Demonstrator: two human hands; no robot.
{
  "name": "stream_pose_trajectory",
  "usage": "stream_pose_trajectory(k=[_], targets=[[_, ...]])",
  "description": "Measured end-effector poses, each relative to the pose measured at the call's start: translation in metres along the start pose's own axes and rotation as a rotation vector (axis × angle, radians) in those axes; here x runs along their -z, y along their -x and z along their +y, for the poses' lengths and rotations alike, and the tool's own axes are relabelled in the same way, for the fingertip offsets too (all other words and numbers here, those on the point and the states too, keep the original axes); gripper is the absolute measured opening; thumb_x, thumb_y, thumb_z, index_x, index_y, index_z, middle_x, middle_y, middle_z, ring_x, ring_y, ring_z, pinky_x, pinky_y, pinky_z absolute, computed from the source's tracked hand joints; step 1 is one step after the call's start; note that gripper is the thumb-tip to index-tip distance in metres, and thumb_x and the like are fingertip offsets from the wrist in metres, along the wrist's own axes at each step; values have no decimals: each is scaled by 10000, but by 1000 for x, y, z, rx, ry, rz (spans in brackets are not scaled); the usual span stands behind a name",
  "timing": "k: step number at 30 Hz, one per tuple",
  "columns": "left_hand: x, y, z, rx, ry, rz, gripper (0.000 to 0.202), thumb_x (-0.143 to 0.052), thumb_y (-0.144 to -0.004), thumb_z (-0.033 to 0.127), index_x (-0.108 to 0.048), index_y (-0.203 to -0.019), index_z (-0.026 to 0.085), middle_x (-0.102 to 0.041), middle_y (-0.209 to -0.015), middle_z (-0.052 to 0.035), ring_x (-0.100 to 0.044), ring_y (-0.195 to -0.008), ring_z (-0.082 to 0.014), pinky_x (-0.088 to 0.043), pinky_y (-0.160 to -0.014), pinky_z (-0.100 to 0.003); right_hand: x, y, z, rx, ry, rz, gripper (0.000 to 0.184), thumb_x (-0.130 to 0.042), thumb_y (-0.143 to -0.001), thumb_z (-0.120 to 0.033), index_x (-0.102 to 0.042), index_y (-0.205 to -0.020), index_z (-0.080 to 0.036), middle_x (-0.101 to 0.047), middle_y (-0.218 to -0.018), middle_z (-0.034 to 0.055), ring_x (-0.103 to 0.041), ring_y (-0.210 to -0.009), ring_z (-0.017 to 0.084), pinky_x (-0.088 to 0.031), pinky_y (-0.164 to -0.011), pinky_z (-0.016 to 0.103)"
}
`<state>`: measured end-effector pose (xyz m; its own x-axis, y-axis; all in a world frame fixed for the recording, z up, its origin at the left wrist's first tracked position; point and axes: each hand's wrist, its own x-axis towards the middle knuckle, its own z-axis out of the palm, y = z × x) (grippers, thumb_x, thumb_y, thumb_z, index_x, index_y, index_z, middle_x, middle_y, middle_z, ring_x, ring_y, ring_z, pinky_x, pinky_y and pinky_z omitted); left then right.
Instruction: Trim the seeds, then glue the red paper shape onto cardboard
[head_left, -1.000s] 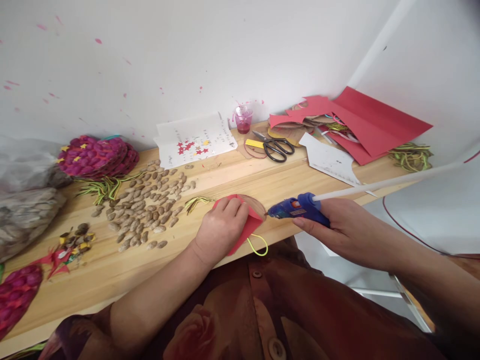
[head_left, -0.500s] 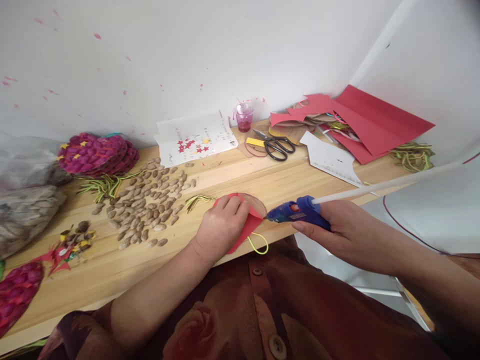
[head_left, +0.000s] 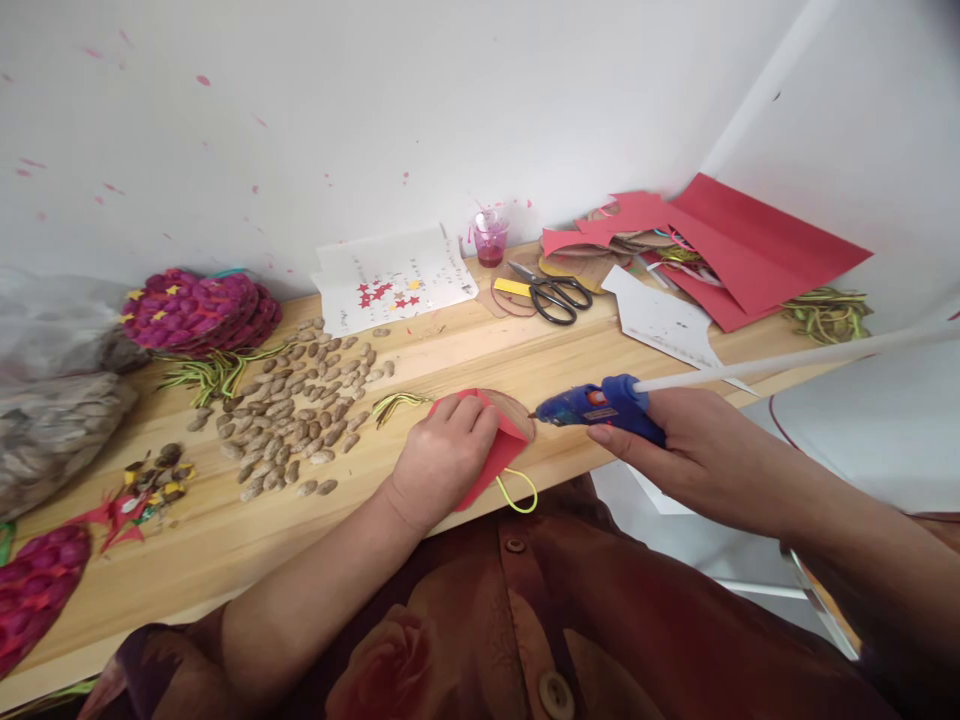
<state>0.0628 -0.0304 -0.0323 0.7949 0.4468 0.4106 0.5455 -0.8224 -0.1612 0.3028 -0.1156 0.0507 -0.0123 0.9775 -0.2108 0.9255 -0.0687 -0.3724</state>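
Note:
My left hand (head_left: pixel 448 447) is closed on a piece of red paper (head_left: pixel 504 452), its fingers folding the paper's edge back. Under the paper a brown cardboard round (head_left: pixel 510 402) shows along the far right side. A yellow-green cord loop (head_left: pixel 523 497) sticks out at the near side, and a tassel (head_left: pixel 401 403) lies to the left. In my right hand (head_left: pixel 694 455) is a blue glue gun (head_left: pixel 600 405), with a long white glue stick (head_left: pixel 757 362) running out of its back. Its nozzle points left, close to the rim of the cardboard round.
Peanut-like shells (head_left: pixel 296 405) are spread at left, near a stack of purple decorated pieces (head_left: pixel 199 312). Black-handled scissors (head_left: pixel 559 298), a cup of red liquid (head_left: pixel 491 240), a sheet with small stars (head_left: pixel 397 280) and red paper (head_left: pixel 765 245) lie along the wall.
The glue gun's tip has shifted slightly up and away from the red paper's corner toward the cardboard's far rim. My left hand stays on the paper.

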Motion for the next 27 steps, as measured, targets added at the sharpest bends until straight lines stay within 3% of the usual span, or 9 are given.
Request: stream_pose_trajectory(k=[10, 15, 18, 20, 23, 27], targets=[[-3, 1, -1, 10, 21, -17, 51, -587, -905, 122, -585, -886, 169, -627, -829, -67, -590, -772, -233, -507, -657, -319, -9, -23, -15, 79, 45, -14, 401, -410, -943, -529, -488, -706, -215, -580, -685, 33, -421, -593, 143, -293, -583, 301], [-3, 1, 0, 78, 146, 24, 144, -546, -941, 138, -584, -1078, 163, -668, -892, -58, -610, -824, -225, -533, -712, -321, -2, -21, -12, 58, 70, -39, 414, -416, -938, -550, -531, -722, -216, -612, -720, 41, -452, -596, 150, -305, -576, 307], [-5, 3, -1, 128, 227, 1, 99, -551, -952, 170, -611, -1030, 173, -685, -878, -48, -617, -822, -216, -546, -740, -327, 4, -16, -5, 47, 27, -2, 430, -445, -926, -577, -531, -700, -221, -593, -660, 17, -456, -567, 145, -322, -554, 304], [-8, 7, -3, 89, 263, -15, 122, -550, -960, 183, -640, -1039, 163, -716, -971, -65, -633, -898, -218, -555, -823, -337, 5, -13, 3, 15, -88, 72, 432, -480, -910, -604, -572, -726, -224, -580, -622, 3, -472, -554, 142, -345, -541, 298], [-14, 14, -4, 5, 274, -17, 271, -488, -999, 204, -636, -1215, 135, -700, -1241, -92, -628, -1113, -226, -526, -993, -357, -1, -10, 20, -131, -401, 146, 476, -503, -883, -671, -634, -810, -219, -538, -518, -21, -443, -462, 121, -347, -479, 283], [-19, 19, -1, -34, 190, -71, 425, -427, -1031, 340, -600, -1342, 107, -637, -1384, -85, -559, -1298, -254, -466, -1105, -385, -20, -14, 36, -189, -870, 45, 506, -482, -894, -687, -641, -866, -207, -490, -445, -47, -372, -354, 82, -287, -396, 253]])
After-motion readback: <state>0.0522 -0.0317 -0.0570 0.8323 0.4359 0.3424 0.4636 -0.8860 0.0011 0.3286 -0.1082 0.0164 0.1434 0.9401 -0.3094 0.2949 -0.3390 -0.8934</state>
